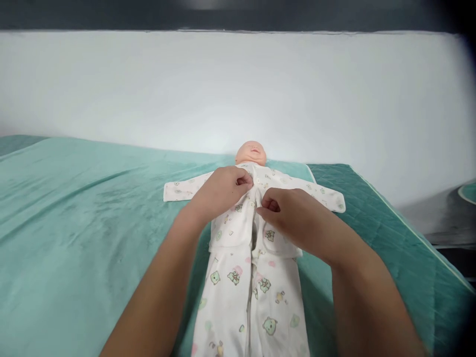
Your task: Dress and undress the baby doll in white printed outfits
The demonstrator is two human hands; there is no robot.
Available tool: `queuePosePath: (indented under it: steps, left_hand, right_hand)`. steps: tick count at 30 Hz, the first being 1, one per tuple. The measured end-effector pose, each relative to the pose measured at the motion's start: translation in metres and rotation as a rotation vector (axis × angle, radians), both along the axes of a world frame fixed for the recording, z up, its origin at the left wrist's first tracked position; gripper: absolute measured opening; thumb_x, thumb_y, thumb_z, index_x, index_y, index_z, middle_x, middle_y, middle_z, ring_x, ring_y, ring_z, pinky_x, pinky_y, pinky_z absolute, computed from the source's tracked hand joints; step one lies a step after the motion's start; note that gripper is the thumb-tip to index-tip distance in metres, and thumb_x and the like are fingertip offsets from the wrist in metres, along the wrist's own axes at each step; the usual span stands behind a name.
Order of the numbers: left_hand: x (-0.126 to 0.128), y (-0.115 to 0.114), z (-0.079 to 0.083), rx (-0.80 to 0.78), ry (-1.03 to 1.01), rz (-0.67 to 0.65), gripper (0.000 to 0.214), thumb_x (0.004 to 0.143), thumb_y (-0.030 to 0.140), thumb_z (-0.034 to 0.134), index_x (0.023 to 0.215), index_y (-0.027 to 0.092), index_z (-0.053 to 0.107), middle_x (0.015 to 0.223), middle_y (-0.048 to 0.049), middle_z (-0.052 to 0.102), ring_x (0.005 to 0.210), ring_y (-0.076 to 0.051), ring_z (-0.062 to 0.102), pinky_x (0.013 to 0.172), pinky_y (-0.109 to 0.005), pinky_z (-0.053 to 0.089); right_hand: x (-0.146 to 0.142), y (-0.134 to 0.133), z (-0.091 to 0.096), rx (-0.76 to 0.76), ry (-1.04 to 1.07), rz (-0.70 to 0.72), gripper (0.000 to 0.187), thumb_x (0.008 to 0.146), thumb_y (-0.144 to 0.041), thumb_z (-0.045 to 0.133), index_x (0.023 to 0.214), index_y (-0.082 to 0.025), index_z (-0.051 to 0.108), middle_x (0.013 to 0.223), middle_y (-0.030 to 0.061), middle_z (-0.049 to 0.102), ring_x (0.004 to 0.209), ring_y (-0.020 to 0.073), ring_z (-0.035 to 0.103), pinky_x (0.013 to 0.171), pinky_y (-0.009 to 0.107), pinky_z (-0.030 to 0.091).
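A baby doll (251,153) lies on its back, dressed in a white printed baby jacket (231,232) and matching trousers (226,302). The jacket's sleeves stretch out to both sides, and its front parts below the chest. My left hand (227,191) pinches the jacket's front edge near the upper chest, thumb and finger together. Slightly lower and to the right, my right hand (284,210) is closed in a pinch at the other front edge. Small fasteners show along the opening between the hands. Their fingertips partly hide the cloth they grip.
A light green sheet (92,238) covers the bed under the doll, with creases at the left. Darker green quilted bedding (386,238) shows at the right. A white wall (148,89) rises behind the doll's head.
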State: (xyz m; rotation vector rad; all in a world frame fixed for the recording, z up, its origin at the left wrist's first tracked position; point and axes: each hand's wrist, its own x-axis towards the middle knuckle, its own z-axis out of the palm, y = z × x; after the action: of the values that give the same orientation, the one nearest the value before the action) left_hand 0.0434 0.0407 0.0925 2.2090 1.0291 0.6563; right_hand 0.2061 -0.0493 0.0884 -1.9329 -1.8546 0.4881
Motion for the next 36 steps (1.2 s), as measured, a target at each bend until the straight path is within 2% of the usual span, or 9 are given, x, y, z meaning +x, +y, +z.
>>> queuePosePath:
  steps: [4,7,11,16,20,24,27,31,36]
  left_hand:
    - [-0.007,-0.004,0.008,-0.121,0.092,-0.101,0.02,0.08,0.036,0.057,0.068,0.023,0.066,0.062,-0.0004,0.057,0.054,-0.013,0.045,0.048,-0.027,0.031]
    - [-0.009,-0.006,0.011,-0.169,0.106,-0.142,0.016,0.076,0.036,0.062,0.068,0.023,0.068,0.063,0.0001,0.056,0.053,-0.012,0.043,0.046,-0.026,0.029]
    - [-0.011,-0.005,0.011,-0.192,0.1,-0.216,0.012,0.073,0.034,0.065,0.073,0.024,0.071,0.072,-0.0013,0.063,0.061,-0.014,0.052,0.049,-0.026,0.033]
    - [-0.012,-0.002,0.009,-0.177,0.106,-0.21,0.016,0.077,0.032,0.059,0.069,0.023,0.069,0.064,-0.0006,0.059,0.055,-0.013,0.047,0.048,-0.026,0.03]
    - [-0.011,-0.003,0.009,-0.167,0.127,-0.232,0.014,0.077,0.035,0.062,0.073,0.023,0.068,0.071,0.0,0.063,0.058,-0.013,0.051,0.05,-0.026,0.034]
    - [-0.01,-0.002,0.008,-0.132,0.111,-0.236,0.013,0.079,0.028,0.059,0.069,0.022,0.065,0.066,0.0012,0.059,0.056,-0.012,0.048,0.05,-0.026,0.033]
    - [-0.011,0.001,0.008,-0.244,0.015,-0.285,0.01,0.08,0.025,0.059,0.074,0.022,0.067,0.07,-0.0003,0.063,0.063,-0.013,0.057,0.055,-0.026,0.04]
    - [-0.013,0.004,0.006,-0.456,-0.124,-0.346,0.007,0.078,0.022,0.063,0.083,0.021,0.067,0.081,-0.0039,0.07,0.078,-0.017,0.067,0.07,-0.031,0.053]
    - [-0.012,0.006,0.004,-0.532,-0.192,-0.362,0.007,0.081,0.022,0.064,0.086,0.018,0.067,0.081,-0.0049,0.07,0.075,-0.015,0.067,0.075,-0.033,0.057]
  right_hand:
    - [0.01,0.006,0.002,-0.062,0.156,0.03,0.027,0.086,-0.038,0.055,0.063,-0.023,0.054,0.062,-0.0011,0.06,0.051,0.0127,0.046,0.046,0.028,0.029]
    - [0.017,0.01,0.003,-0.101,0.305,0.086,0.029,0.084,-0.045,0.058,0.066,-0.023,0.059,0.063,-0.0005,0.062,0.054,0.0135,0.052,0.049,0.027,0.035]
    - [0.021,0.015,0.001,-0.113,0.494,0.14,0.023,0.083,-0.042,0.061,0.071,-0.022,0.066,0.062,-0.0004,0.062,0.059,0.0139,0.056,0.055,0.027,0.042]
    - [0.024,0.02,-0.006,-0.165,0.683,0.177,0.022,0.082,-0.041,0.064,0.077,-0.02,0.07,0.066,0.0008,0.065,0.062,0.0136,0.059,0.062,0.028,0.049]
    - [0.026,0.022,-0.009,-0.182,0.744,0.201,0.021,0.083,-0.039,0.065,0.078,-0.019,0.07,0.067,0.0002,0.065,0.063,0.0123,0.06,0.063,0.027,0.05]
    - [0.027,0.023,-0.01,-0.185,0.759,0.206,0.023,0.082,-0.042,0.068,0.079,-0.019,0.071,0.066,-0.0003,0.065,0.062,0.0119,0.06,0.062,0.026,0.05]
    - [0.029,0.023,-0.009,-0.176,0.781,0.226,0.024,0.082,-0.043,0.069,0.079,-0.019,0.071,0.067,-0.0003,0.065,0.061,0.0117,0.06,0.061,0.026,0.05]
    - [0.033,0.022,-0.01,-0.155,0.803,0.259,0.022,0.083,-0.04,0.068,0.079,-0.019,0.072,0.067,-0.0009,0.065,0.061,0.011,0.059,0.061,0.025,0.05]
    - [0.035,0.023,-0.011,-0.169,0.795,0.277,0.022,0.085,-0.04,0.067,0.079,-0.019,0.071,0.068,-0.0006,0.065,0.062,0.0112,0.06,0.062,0.025,0.051]
